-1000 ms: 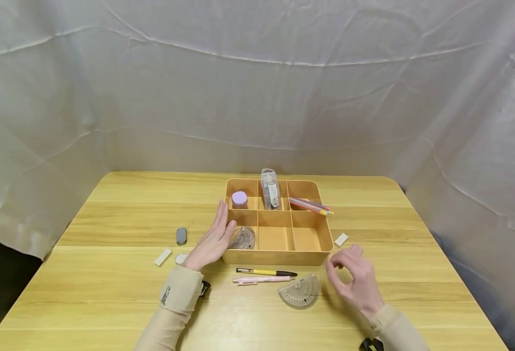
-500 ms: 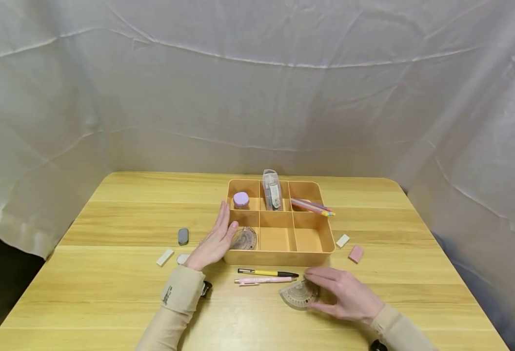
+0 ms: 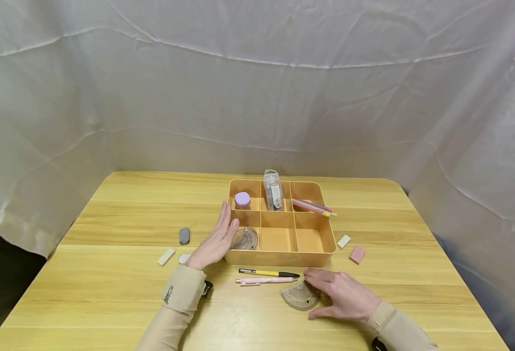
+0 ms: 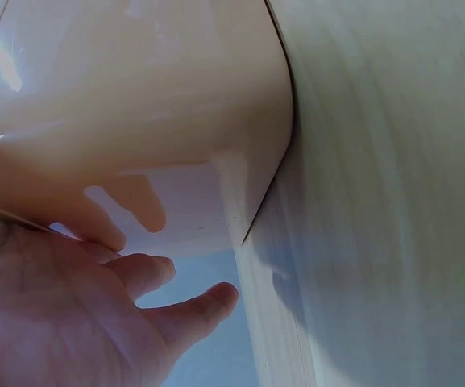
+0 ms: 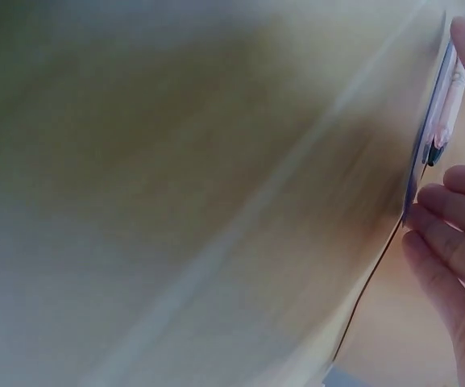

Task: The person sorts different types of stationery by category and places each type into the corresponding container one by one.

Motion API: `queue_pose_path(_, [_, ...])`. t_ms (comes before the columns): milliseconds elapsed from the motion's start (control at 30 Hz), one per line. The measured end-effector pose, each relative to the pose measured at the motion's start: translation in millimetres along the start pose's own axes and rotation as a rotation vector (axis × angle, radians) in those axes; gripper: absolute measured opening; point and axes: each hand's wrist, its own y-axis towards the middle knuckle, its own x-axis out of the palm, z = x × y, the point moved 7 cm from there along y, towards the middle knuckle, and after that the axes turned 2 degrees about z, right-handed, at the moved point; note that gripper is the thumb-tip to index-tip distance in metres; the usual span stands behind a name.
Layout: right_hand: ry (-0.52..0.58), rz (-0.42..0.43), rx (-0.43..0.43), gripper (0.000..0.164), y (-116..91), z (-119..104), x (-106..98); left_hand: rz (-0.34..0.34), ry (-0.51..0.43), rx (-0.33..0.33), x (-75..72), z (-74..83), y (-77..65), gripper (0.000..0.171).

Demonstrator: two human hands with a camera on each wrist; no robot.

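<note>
My left hand (image 3: 213, 243) rests with straight fingers along the left side of an orange six-compartment organizer box (image 3: 279, 258). The left wrist view shows the fingers beside the box's glossy wall (image 4: 135, 97). Over the right part of a clear protractor (image 3: 296, 297) on the table is my right hand (image 3: 347, 296), its fingers and thumb spread apart around it. They partly cover the protractor, and no pinch shows. A second clear protractor (image 3: 247, 239) lies in the front left compartment. Just beyond the right fingertips lie a yellow and black pen (image 3: 266, 273) and a pink pen (image 3: 264, 280).
In the back compartments are a purple-lidded item (image 3: 242, 199), a clear case (image 3: 273, 190) and several coloured sticks (image 3: 312, 207). A white eraser (image 3: 344, 241) and a pink eraser (image 3: 357, 254) lie right of the box. A grey oval piece (image 3: 184, 236) and a white block (image 3: 166, 257) lie left.
My right hand has let go of the pink eraser on the right side of the table and moved left over the protractor. My left hand stays against the box.
</note>
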Motion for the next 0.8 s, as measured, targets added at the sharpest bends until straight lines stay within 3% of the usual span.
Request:
queue_pose_path(567, [0.011,-0.014,-0.094,0.043,12.8,-3.6,-3.5,-0.007,-0.004,0.005,-1.0,1.9,-1.1,0.067])
queue_pose_path(800, [0.009,-0.027,-0.122,0.036,16.0,-5.4,-5.0,-0.01,-0.01,0.008,-0.9,2.0,-0.9,0.068])
